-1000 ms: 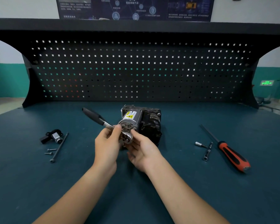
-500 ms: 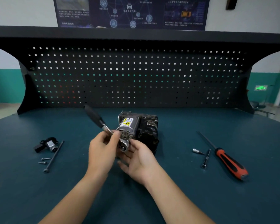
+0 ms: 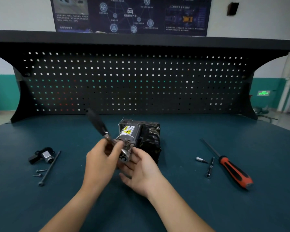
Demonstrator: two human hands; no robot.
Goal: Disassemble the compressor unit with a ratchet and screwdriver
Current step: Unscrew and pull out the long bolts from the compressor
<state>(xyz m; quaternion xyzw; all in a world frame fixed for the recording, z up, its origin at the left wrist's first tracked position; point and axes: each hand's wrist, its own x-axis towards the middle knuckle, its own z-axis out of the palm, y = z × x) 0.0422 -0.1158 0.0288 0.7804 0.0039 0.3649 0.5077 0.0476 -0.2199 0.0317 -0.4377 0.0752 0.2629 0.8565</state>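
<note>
The black compressor unit (image 3: 147,136) with a grey motor cylinder and a yellow warning label lies mid-bench. A ratchet (image 3: 97,123) with a black handle points up and to the left, its chrome head at the near end of the motor. My left hand (image 3: 102,161) pinches the ratchet shaft just behind the head. My right hand (image 3: 141,169) cups the ratchet head from below and the right, fingertips on it. A red and black screwdriver (image 3: 233,171) lies at the right.
On the green bench mat (image 3: 191,206), a removed black and silver part (image 3: 43,156), a long bolt (image 3: 49,168) and two small screws (image 3: 39,172) lie at the left. A small socket bit (image 3: 200,159) and an extension bar (image 3: 210,167) lie beside the screwdriver. A black pegboard (image 3: 141,81) closes the back.
The ratchet handle has swung upward, from pointing left to pointing more steeply up-left. Both hands have stayed at the ratchet head. The camera view has tilted slightly.
</note>
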